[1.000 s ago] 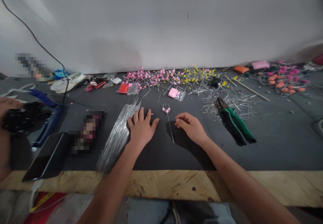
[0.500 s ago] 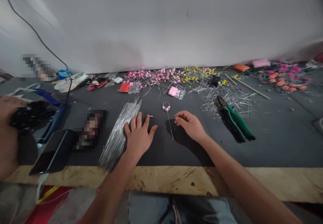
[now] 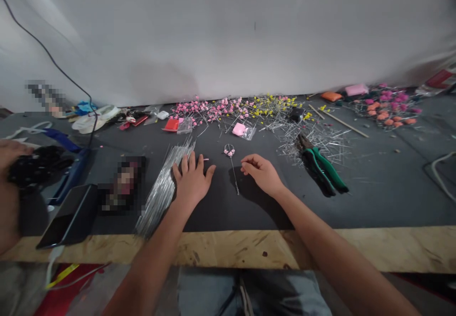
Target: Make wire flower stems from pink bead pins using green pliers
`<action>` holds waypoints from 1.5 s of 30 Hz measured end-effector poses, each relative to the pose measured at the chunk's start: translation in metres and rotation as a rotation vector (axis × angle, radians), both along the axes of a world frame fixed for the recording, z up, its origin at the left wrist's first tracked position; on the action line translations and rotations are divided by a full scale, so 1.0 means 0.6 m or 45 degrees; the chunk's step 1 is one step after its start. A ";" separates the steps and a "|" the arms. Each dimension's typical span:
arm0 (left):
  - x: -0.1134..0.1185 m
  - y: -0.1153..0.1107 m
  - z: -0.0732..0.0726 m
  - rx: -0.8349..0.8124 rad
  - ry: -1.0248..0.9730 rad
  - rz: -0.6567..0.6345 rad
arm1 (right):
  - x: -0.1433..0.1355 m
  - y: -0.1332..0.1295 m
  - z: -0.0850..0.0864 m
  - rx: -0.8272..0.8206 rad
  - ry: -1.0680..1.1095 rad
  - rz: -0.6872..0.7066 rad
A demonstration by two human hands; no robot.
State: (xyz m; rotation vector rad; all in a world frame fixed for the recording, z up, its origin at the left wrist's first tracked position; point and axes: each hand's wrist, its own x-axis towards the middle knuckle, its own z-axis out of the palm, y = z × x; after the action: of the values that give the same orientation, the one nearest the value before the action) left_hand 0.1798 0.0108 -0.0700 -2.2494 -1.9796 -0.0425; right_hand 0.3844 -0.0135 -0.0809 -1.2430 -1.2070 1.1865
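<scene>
My left hand [image 3: 192, 180] lies palm down with its fingers spread. Its outer fingers rest against a bundle of straight silver wires [image 3: 162, 187], and a small pink stick-like piece [image 3: 205, 159] shows by the index fingertip. Between my hands a twisted wire stem [image 3: 234, 176] lies on the dark table top, its looped head dotted with pink beads or flowers [image 3: 229, 152]. Just right of that stem, my right hand [image 3: 263, 173] is closed with thumb and fingers together. Whatever sits between those fingertips, if anything, is too small to make out.
Green-handled pliers [image 3: 322, 168] lie right, beside loose wires [image 3: 331, 147]. Pink-tipped [image 3: 213, 109] and yellow-tipped wires [image 3: 272, 106] line the wall. A phone [image 3: 67, 216] lies left, near another person's hand [image 3: 14, 157]. A pink clay packet [image 3: 240, 129] lies behind the stem.
The whole view has shifted slightly, so everything appears a little farther left. Both my hands keep nearly the same pose and place on the table.
</scene>
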 end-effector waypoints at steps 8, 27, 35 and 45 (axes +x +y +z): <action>-0.008 -0.056 -0.002 0.020 0.004 -0.018 | -0.001 0.000 -0.003 -0.001 0.000 0.010; -0.045 -0.053 0.010 0.094 0.036 -0.023 | 0.000 0.001 -0.005 0.000 0.002 0.025; -0.077 -0.034 0.019 0.143 0.027 0.019 | 0.000 0.000 -0.002 0.004 -0.030 0.016; -0.053 -0.006 0.025 -0.010 -0.190 -0.375 | -0.001 0.000 -0.002 -0.003 -0.022 0.018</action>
State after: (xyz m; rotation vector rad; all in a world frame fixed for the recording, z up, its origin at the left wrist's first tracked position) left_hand 0.1480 0.0071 -0.0548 -2.5919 -1.6952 -0.2413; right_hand 0.3840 -0.0136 -0.0821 -1.2509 -1.2292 1.1896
